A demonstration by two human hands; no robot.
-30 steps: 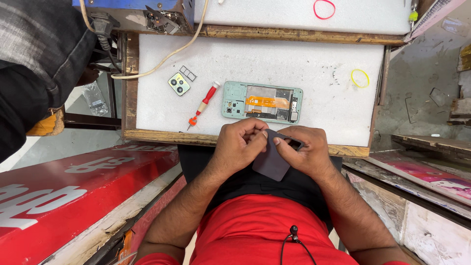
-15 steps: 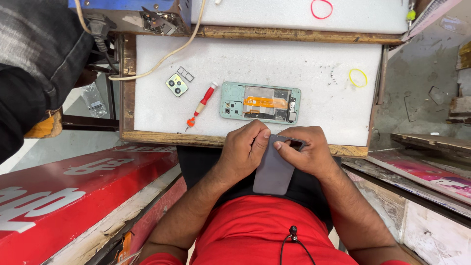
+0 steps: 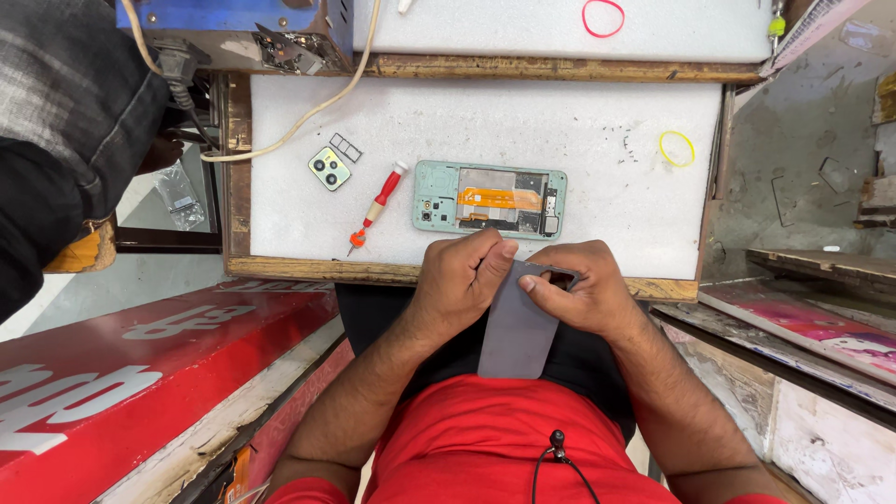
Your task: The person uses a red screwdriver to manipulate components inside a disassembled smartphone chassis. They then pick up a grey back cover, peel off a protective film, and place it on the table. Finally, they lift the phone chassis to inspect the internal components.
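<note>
1. grey cover is held in both hands, low over the lap, just in front of the desk edge.
2. left hand grips the cover's top left corner. its fingers are bent tight and pinch the top edge.
3. right hand holds the top right corner. its thumb lies flat on the cover and its other fingers curl round behind it, closed on the edge.
4. the cover's top end sits between the two hands. its long bottom end hangs free toward the red shirt.
5. to do this step well, i think both hands should keep a soft, even hold on the corners, so the thin cover does not bend or slip.
6. keep thumbs off the middle of the cover, i think, so no marks get on it.
7. open phone lies flat on the desk, just past the hands, not touching them.
8. red screwdriver lies left of the phone, tilted.
9. small camera part lies further left, near a white cable.
10. yellow band lies far right on the desk, well apart from the hands.
</note>
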